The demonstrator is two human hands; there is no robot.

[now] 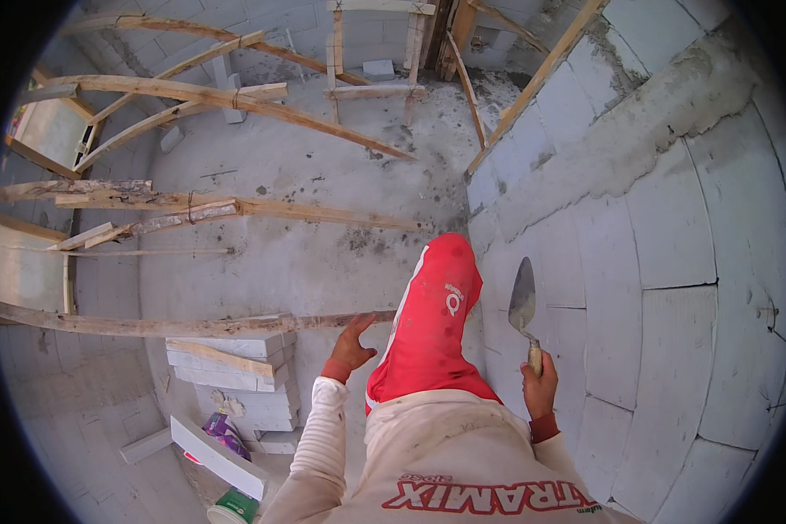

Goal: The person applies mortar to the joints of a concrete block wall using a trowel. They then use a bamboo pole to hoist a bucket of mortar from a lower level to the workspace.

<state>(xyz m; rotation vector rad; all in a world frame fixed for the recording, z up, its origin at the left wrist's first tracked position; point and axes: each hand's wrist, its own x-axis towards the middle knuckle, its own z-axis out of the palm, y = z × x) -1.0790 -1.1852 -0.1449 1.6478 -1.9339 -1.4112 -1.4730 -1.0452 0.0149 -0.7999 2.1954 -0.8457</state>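
Observation:
In my right hand (541, 385) is a pointing trowel (522, 295), gripped by its wooden handle with the grey blade pointing up and away, close to the block wall (589, 253). My left hand (352, 348) has its thumb and fingers apart and appears to hold nothing. Its fingertips are beside the right part of a long wooden plank (192, 327); whether they touch it, I cannot tell. My raised leg in red trousers (441, 323) lies between the two hands and covers the plank's end.
Several long wooden poles (323, 212) cross the left side above the concrete floor (297, 166). Stacked white blocks (244, 406) stand at lower left, near a white board (218, 458) and a green bucket (234, 505). A rough mortar band (620, 144) runs along the right wall.

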